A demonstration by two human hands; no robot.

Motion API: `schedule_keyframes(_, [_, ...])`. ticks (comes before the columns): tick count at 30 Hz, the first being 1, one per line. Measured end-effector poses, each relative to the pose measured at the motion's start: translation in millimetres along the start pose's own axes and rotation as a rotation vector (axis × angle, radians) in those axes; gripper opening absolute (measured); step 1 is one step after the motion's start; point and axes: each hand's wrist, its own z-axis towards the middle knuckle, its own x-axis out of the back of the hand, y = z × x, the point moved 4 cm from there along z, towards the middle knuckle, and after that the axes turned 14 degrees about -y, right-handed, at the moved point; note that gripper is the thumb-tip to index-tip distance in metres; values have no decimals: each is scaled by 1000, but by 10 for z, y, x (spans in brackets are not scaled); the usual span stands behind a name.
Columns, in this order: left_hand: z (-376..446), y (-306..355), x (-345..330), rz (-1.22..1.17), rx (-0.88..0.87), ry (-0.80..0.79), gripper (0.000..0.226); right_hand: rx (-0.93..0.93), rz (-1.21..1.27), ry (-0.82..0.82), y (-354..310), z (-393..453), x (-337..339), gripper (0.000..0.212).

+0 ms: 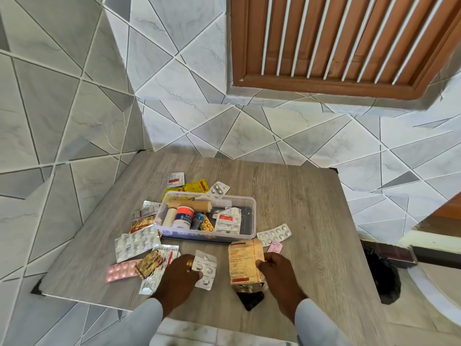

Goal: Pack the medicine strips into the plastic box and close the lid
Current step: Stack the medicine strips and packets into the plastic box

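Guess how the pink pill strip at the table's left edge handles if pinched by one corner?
The pink pill strip looks thin and flat, so probably light and a bit bendy from one corner. Its raised bubbles should give some grip. It lies partly under a gold packet, so pulling it may drag that along.

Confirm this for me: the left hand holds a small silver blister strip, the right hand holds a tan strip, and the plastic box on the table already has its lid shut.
Not quite. The head view shows the plastic box open, with no lid on it and tape rolls and strips visible inside. The rest stands: the left hand holds a small silver blister strip, and the right hand holds a tan strip.
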Motion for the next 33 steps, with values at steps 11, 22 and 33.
schedule_keyframes(11, [764, 537, 675, -120, -123, 97, 28, 346, -270, 341, -1096, 268, 44, 5])
schedule_keyframes(22, [1790, 810, 210, -140, -101, -252, 24, 244, -440, 631, -1372, 470, -221, 13])
schedule_keyframes(33, [1934, 853, 18, 675, -238, -177, 37, 299, -693, 625, -1297, 542, -219, 9])
